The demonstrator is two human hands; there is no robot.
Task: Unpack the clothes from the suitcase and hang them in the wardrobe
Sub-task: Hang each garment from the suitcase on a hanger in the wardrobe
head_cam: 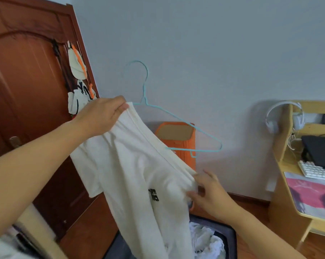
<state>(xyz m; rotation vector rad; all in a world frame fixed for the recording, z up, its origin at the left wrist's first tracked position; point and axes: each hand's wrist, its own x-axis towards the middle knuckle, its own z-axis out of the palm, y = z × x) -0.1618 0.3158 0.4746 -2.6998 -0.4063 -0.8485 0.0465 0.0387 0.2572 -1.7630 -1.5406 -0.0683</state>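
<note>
Left hand [101, 114] pinches the collar edge of the white T-shirt [135, 174] up high; right hand [206, 191], lower and well apart from it, grips the shirt's other collar edge, fingers curled into the fabric. Light-blue wire hanger [176, 116] sits partly inside the neck opening between the hands, hook up, far arm sticking out past the right hand. Open suitcase [230, 238] with more white clothes [206, 240] lies on the floor below the hands; orange bin [178, 141] behind the hanger, wooden worktop [286, 176] off to the right hand's side.
</note>
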